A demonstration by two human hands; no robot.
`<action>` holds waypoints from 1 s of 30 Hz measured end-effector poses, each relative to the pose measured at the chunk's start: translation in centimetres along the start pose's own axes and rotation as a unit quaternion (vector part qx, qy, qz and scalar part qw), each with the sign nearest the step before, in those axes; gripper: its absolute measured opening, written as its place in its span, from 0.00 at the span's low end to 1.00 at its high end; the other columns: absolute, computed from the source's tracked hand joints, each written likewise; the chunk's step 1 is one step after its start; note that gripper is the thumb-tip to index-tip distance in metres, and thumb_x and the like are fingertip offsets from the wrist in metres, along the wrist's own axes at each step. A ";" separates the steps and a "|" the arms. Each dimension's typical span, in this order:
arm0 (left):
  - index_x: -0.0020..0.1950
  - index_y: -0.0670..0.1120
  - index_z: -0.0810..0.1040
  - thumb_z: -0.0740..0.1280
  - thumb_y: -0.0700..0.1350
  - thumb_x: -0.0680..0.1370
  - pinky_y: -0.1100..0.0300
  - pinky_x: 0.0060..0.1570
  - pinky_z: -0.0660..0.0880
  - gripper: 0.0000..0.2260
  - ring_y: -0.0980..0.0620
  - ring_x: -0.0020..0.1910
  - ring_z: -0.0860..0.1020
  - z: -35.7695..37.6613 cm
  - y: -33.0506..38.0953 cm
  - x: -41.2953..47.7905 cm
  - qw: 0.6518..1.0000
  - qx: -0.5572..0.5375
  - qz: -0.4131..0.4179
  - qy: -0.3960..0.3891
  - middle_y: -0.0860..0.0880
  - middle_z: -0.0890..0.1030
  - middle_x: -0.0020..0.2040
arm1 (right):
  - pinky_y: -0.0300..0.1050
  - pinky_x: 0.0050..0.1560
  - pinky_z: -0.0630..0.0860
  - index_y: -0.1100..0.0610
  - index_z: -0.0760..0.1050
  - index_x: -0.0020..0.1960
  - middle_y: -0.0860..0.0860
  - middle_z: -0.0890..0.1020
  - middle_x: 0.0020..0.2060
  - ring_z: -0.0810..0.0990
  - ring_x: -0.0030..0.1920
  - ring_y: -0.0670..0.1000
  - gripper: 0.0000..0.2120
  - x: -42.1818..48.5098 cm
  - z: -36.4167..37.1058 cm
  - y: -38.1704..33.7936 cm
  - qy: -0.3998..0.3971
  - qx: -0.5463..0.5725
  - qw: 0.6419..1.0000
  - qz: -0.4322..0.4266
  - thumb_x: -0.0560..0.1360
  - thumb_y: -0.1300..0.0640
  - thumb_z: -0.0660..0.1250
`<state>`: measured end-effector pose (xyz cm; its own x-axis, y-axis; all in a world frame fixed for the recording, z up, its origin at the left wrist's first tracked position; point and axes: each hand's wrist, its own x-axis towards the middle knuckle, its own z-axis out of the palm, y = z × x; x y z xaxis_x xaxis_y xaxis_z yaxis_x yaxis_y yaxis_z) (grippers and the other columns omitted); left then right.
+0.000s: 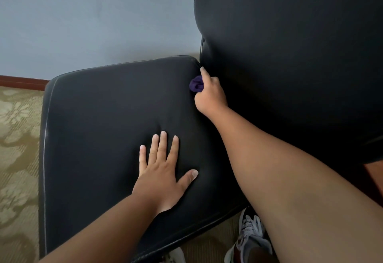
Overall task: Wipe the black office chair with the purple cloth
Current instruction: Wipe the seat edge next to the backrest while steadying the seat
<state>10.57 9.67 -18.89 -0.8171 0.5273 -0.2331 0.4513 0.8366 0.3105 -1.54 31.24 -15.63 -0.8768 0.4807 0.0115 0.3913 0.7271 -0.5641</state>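
The black office chair fills most of the view: its padded seat (103, 117) spreads across the middle and its backrest (290, 45) rises at the right. My right hand (209, 93) grips the bunched purple cloth (195, 84) at the crease where the seat's far right corner meets the backrest, with the index finger stretched toward the gap. Only a small wad of cloth shows beside the fingers. My left hand (163, 171) lies flat on the seat's near middle, fingers straight and spread, pressing a dent into the padding.
A grey-blue wall (93, 14) stands behind the chair with a red-brown skirting strip (22, 80) at its foot. Patterned beige carpet (18, 159) lies to the left. My sneaker (248, 233) stands on the floor under the seat's near right edge.
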 end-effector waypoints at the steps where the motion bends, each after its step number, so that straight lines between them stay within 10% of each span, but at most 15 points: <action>1: 0.80 0.55 0.28 0.33 0.76 0.68 0.51 0.69 0.19 0.45 0.56 0.68 0.15 0.0 0.0 0.0 1.000 0.001 -0.001 -0.001 0.53 0.22 0.75 | 0.48 0.63 0.70 0.48 0.56 0.81 0.56 0.68 0.70 0.73 0.65 0.60 0.36 0.5 -0.1 0.1 -0.001 -0.005 1.000 0.000 0.75 0.63 0.60; 19: 0.82 0.52 0.33 0.33 0.75 0.69 0.46 0.75 0.27 0.46 0.51 0.75 0.24 -0.1 0.2 -0.4 0.999 0.028 -0.006 0.020 0.49 0.30 0.80 | 0.51 0.56 0.73 0.50 0.49 0.81 0.57 0.69 0.66 0.75 0.60 0.59 0.36 -14.4 -3.7 5.1 0.000 -0.185 0.982 0.027 0.78 0.54 0.63; 30: 0.80 0.53 0.28 0.26 0.78 0.65 0.52 0.66 0.16 0.48 0.54 0.70 0.17 -0.1 0.0 -0.1 1.000 0.021 0.009 -0.001 0.51 0.23 0.76 | 0.52 0.58 0.73 0.49 0.53 0.81 0.57 0.66 0.68 0.74 0.61 0.61 0.37 -4.8 -0.4 0.8 0.027 -0.095 0.995 0.007 0.75 0.61 0.62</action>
<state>10.63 9.58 -18.74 -0.8081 0.5420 -0.2306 0.4801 0.8330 0.2750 3.07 29.70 -15.82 -0.8572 0.5124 0.0515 0.4526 0.7974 -0.3991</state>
